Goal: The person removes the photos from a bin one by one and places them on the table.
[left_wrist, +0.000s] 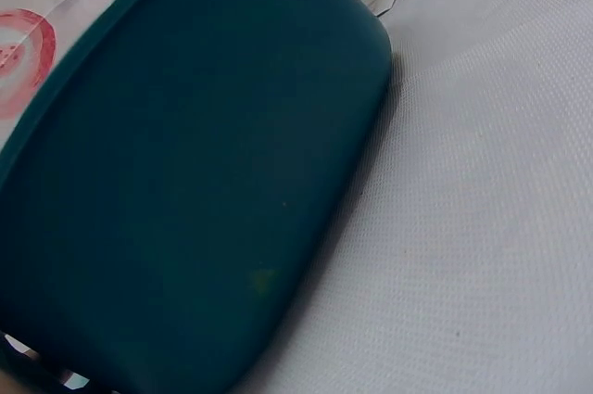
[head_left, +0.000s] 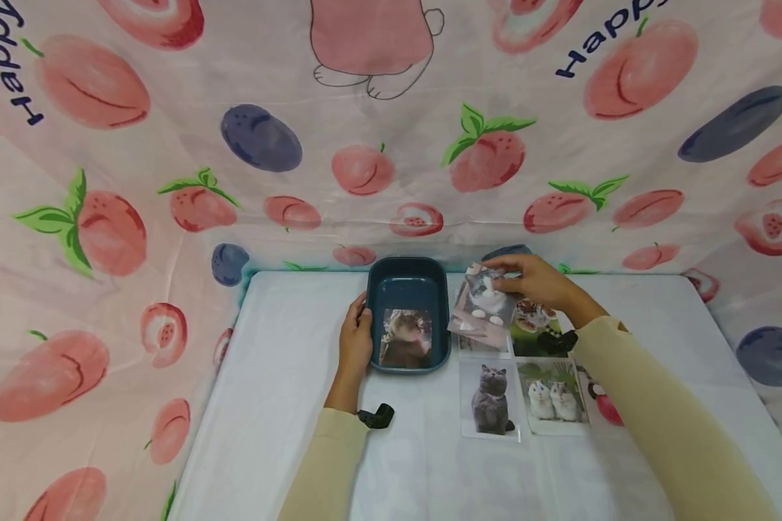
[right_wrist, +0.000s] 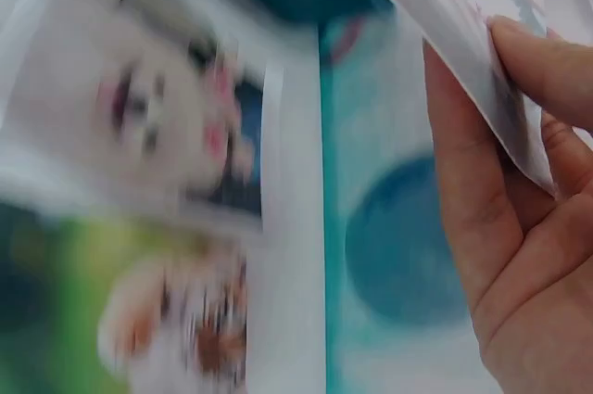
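Note:
A dark teal tray point(head_left: 409, 276) stands on the white table, with one animal photo point(head_left: 406, 338) lying inside it. My left hand point(head_left: 355, 336) grips the tray's left rim; the left wrist view is filled by the tray's outer wall point(left_wrist: 195, 181). My right hand point(head_left: 533, 281) pinches a grey-and-white cat photo point(head_left: 482, 307) by its top edge and holds it tilted just right of the tray. In the right wrist view the fingers point(right_wrist: 519, 134) hold the sheet's point(right_wrist: 445, 5) edge, above blurred photos.
Several more photos lie right of the tray: a grey cat point(head_left: 490, 399), two white hamsters point(head_left: 552, 397), a tiger point(head_left: 536, 317). A small black clip point(head_left: 377, 416) lies by my left wrist. Fruit-print cloth point(head_left: 169, 181) walls the table point(head_left: 287, 405) on three sides.

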A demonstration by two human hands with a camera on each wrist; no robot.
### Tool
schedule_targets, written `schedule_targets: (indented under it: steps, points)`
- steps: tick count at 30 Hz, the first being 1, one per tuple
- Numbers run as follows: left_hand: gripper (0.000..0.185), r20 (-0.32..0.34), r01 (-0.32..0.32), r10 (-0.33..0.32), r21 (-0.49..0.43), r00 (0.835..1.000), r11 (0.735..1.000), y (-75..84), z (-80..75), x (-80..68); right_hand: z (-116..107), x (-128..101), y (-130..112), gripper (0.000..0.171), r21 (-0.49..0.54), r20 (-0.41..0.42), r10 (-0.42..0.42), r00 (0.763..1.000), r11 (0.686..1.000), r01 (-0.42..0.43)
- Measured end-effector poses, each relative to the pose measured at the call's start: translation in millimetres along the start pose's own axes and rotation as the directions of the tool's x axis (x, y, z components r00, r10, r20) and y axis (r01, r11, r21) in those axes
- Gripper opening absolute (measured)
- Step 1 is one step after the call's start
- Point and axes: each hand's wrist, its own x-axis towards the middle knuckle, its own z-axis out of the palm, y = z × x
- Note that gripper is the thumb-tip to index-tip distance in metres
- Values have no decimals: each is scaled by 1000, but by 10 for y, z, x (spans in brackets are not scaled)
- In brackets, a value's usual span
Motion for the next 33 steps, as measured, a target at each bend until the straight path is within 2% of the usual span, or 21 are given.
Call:
schedule_targets:
  steps: [3,7,10,20,27,33]
  points:
    - [43,0,2,-2,16,1000,1000,3,4,-5,-180,-164,138,50,56,-2,53,999,997,-53]
    - [43,-5,-6,6,23,1000,1000,15,6,-1,-374,-324,303,55,56,-39,97,995,994,-94]
    - [42,-9,-8,8,22,1000,1000,21,2,9,-500,-409,422,57,-9,-88,100,991,995,-102]
    - [42,-6,4,-4,29,1000,1000,-10,12,7,-894,-689,783,59,-138,-123,188,974,969,-204]
    - [42,-6,8,-8,30,1000,1000,-13,6,8,-1055,-775,1014,62,-184,-99,200,975,959,-215]
    - [42,-6,14,-14,31,1000,999,-10,6,0,-1077,-799,1286,69,-190,-89,275,957,939,-287]
